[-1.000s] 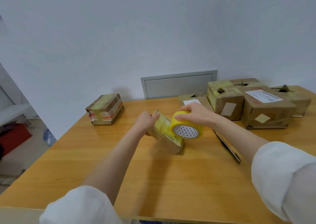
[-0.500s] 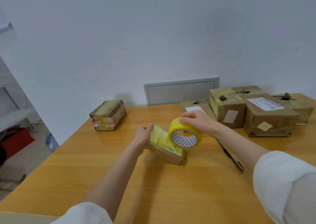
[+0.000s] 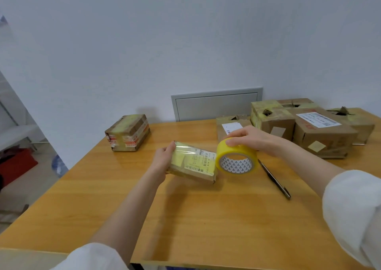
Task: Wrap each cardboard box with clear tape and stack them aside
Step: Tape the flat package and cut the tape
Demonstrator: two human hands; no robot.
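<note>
Now, right hand (image 3: 254,138) palm-down atop tape roll (image 3: 237,156).

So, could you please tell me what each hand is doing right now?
Left hand: grips the small box.
Right hand: holds the tape roll.

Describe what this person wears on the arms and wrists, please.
The left sleeve and right sleeve are loose, plain white fabric, ending near the elbow. The left forearm and right forearm are bare. No watch, bracelet or glove shows.
</note>
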